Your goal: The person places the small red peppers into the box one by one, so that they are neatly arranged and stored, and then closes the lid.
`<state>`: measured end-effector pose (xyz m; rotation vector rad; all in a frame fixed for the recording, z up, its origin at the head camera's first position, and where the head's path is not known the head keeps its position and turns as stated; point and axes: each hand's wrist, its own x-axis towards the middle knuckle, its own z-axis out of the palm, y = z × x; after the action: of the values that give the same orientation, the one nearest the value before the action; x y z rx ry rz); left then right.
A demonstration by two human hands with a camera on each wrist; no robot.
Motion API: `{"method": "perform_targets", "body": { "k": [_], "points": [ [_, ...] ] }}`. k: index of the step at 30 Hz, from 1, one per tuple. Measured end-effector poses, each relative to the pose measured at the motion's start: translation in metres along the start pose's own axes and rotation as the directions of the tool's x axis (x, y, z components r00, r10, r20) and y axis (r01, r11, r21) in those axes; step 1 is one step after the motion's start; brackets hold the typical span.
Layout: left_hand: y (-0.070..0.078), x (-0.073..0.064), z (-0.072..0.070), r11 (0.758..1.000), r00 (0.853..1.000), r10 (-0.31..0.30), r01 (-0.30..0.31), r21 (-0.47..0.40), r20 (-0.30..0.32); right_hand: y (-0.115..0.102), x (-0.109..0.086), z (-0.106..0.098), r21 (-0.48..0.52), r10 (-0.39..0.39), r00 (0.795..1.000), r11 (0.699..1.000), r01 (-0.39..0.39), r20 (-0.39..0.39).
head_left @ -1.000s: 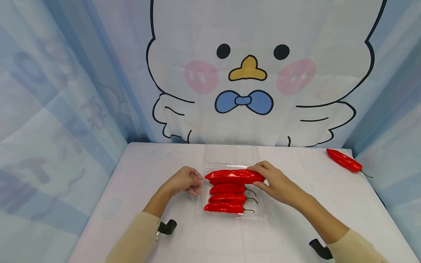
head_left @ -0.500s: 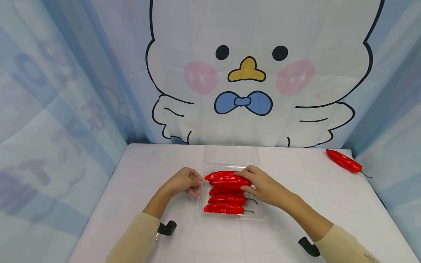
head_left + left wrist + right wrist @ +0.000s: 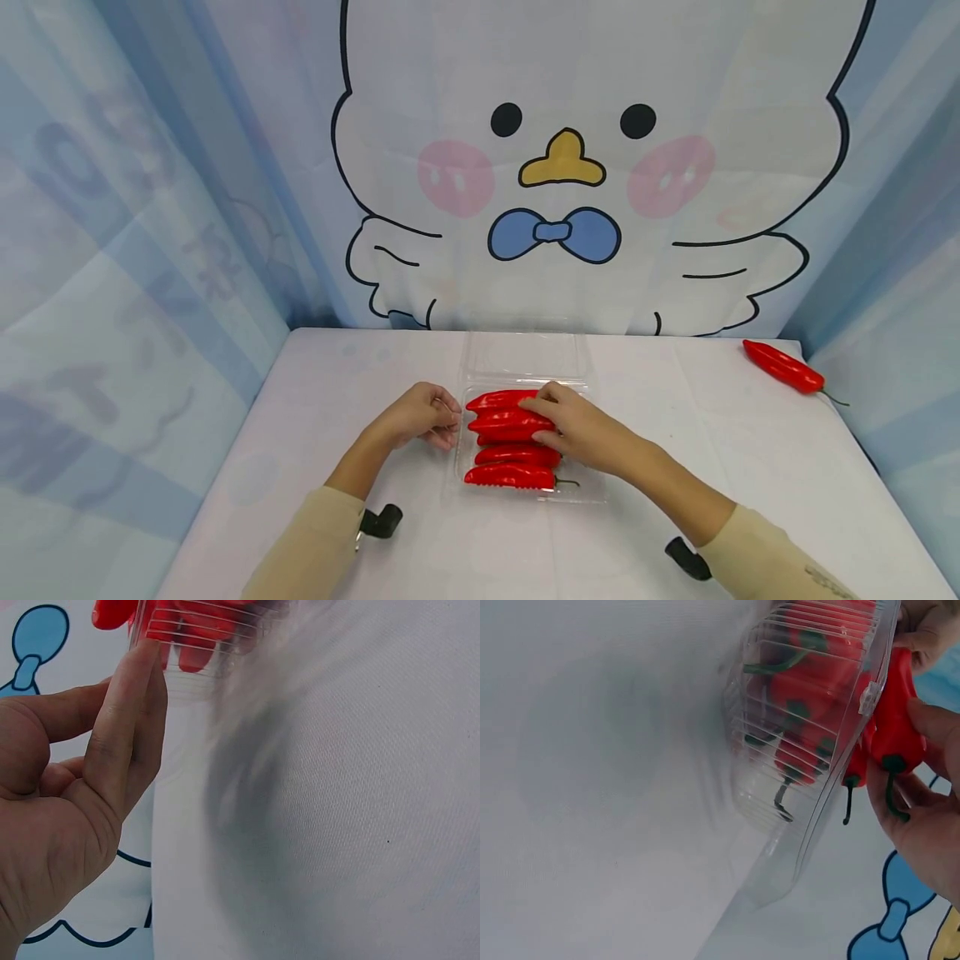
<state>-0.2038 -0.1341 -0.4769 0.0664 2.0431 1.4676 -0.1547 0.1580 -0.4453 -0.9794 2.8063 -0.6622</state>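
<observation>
A clear plastic container (image 3: 597, 483) with its lid laid back holds several red chili peppers (image 3: 510, 477) side by side, some stacked. My right hand (image 3: 588, 429) grips one red chili pepper (image 3: 894, 712) near its stem end, between thumb and fingers, on top of the others. Its green stem hangs free in the right wrist view. My left hand (image 3: 420, 414) is at the container's left side; in the left wrist view its straight fingers (image 3: 124, 724) touch the outer wall. The right hand covers the stem ends of some peppers in the head view.
Another red chili pepper (image 3: 783, 367) lies near the table's far right corner. The open lid (image 3: 525, 354) lies flat behind the container. A white cloth covers the table (image 3: 300, 400). Patterned curtains (image 3: 112, 250) stand on both sides and at the back.
My right hand has brought its pepper left and toward me, from the back of the container onto the row. The left hand has stayed at the container's left side.
</observation>
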Motion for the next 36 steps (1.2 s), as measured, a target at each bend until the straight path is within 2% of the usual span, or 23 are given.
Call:
{"method": "perform_targets", "body": {
  "k": [10, 36],
  "points": [
    [0.001, -0.001, 0.0, 1.0, 1.0, 0.006, -0.006, 0.009, -0.001, -0.003, 0.005, 0.012, -0.019, 0.009, 1.0, 1.0, -0.009, -0.016],
    [-0.001, 0.0, 0.0, 1.0, 1.0, -0.001, 0.001, 0.012, -0.007, -0.007, 0.005, 0.022, -0.13, 0.012, 0.999, 0.991, -0.017, -0.034]
  ]
}}
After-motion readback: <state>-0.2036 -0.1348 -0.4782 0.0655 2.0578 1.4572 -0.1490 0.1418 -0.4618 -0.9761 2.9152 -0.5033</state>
